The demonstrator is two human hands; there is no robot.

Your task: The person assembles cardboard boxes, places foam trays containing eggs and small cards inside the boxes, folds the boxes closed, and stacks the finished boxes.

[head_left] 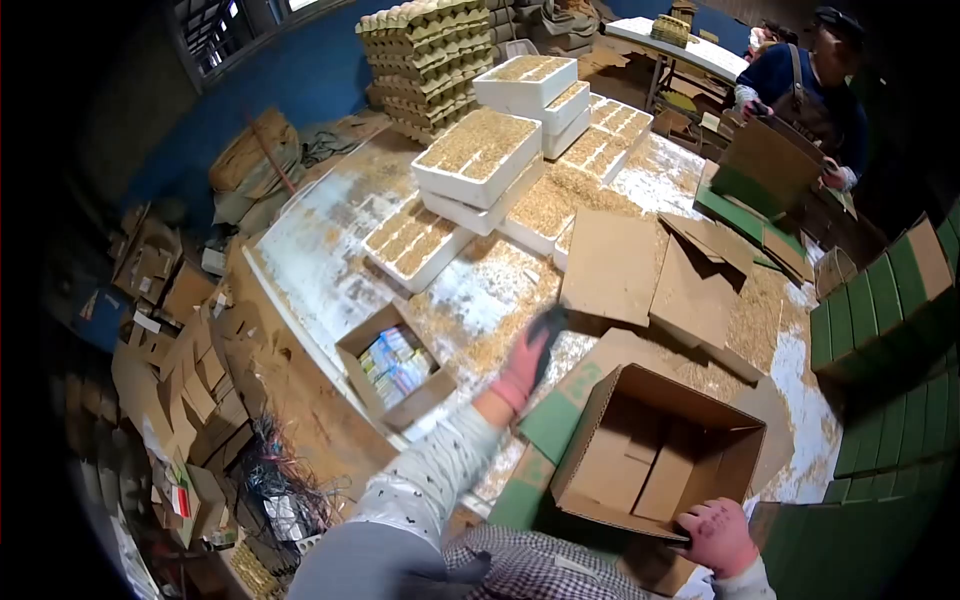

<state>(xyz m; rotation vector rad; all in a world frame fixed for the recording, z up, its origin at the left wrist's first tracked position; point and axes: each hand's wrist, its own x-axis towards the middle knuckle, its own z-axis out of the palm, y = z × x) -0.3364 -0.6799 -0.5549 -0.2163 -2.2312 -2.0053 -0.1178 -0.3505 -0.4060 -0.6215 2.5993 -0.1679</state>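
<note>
An open, hollow cardboard box [650,455] stands tilted in front of me, its inside bottom flaps showing. My right hand [716,538], in a pink glove with dark fingertips, grips the near right rim of this box. To the box's left, my left hand [528,362] reaches over the table in a pink and black glove. Motion smears its fingers, so I cannot tell whether they hold anything. Under the box lies green-printed cardboard [553,425]. Left of my left hand, a smaller open carton [420,400] contains several small colourful packets or boxes.
White foam trays [478,160] filled with sawdust-like material are stacked across the table [335,235]. Flat cardboard pieces [612,265] lie beyond the box. Egg trays [425,65] rise behind. Green boxes [880,310] line the right side. A co-worker [815,95] handles cardboard at the far right.
</note>
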